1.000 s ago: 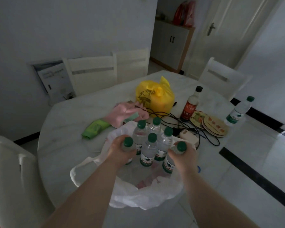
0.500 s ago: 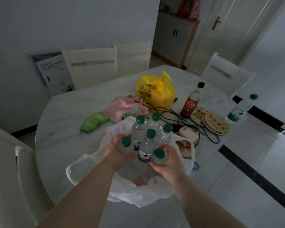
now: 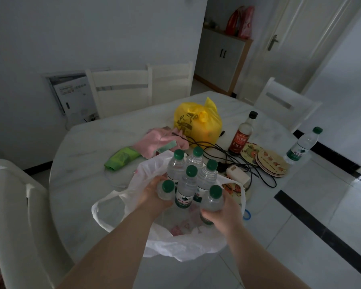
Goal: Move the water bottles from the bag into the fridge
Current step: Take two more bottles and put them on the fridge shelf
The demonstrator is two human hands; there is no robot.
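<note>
Shifting now: the right hand (image 3: 225, 213) has slid the right-hand bottle (image 3: 212, 202) a touch toward 3 o'clock, off the cluster, and the left hand (image 3: 152, 195) has drawn the left-hand bottle (image 3: 165, 191) nearer. Both hands grip firmly, fingers curled round clear plastic just under the green caps. The right-hand bottle tilts, its label showing below the fist.

Both sit over the mouth of the white plastic bag (image 3: 121, 207), slumped at the near edge of the round marble table (image 3: 81, 163). Four more water bottles (image 3: 187, 184) stand upright inside it, packed touching, just beyond the knuckles.

At the bag's 3 o'clock lies a blue ring (image 3: 247, 214). At 1 o'clock, a white adapter (image 3: 237, 174) amid tangled black cables (image 3: 223, 153). At 10 o'clock, a green cloth (image 3: 122, 159), with a pink cloth (image 3: 154, 140) behind it. At 12, a knotted yellow bag (image 3: 196, 124). At 2, a dark sauce bottle (image 3: 241, 136), stacked round mats (image 3: 273, 163) and a lone water bottle (image 3: 302, 146) by the table's edge.

White chairs (image 3: 119, 88) ring the table. Far off at 1 o'clock stand a cabinet (image 3: 221, 57) topped with red bags (image 3: 241, 21) and a white door (image 3: 300, 38). It's dim in here, and the floor is pale tile with a dark stripe.
</note>
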